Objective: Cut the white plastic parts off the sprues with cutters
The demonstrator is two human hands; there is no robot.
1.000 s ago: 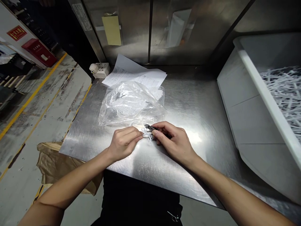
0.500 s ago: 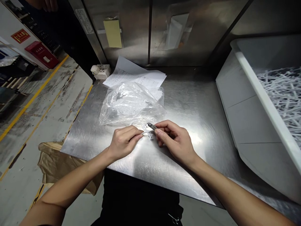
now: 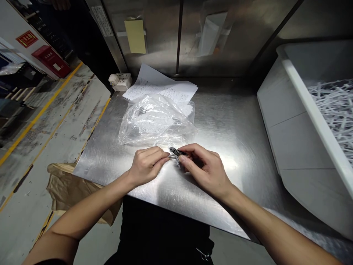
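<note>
Between finger and thumb, my left hand [image 3: 147,165] pinches the end of a small white plastic piece [image 3: 178,162]. My right hand [image 3: 206,165] is closed on a small dark metal clipper [image 3: 176,151], whose tip meets the white piece close to my left fingertips. Part of the piece is hidden behind the clipper and the right fingers. Just beyond both hands a clear plastic bag [image 3: 154,121] with small white bits inside lies on the metal table [image 3: 226,129], partly over printed papers [image 3: 165,88].
A large pale bin [image 3: 300,136] full of white plastic pieces [image 3: 336,114] stands at the right. A power socket [image 3: 121,81] sits at the back left. Brown paper [image 3: 68,191] lies below the left table edge. A person in dark clothing [image 3: 91,40] stands at the back left.
The clipper has moved a little left and now lies against the white piece near my left fingertips. The view has shifted slightly.
</note>
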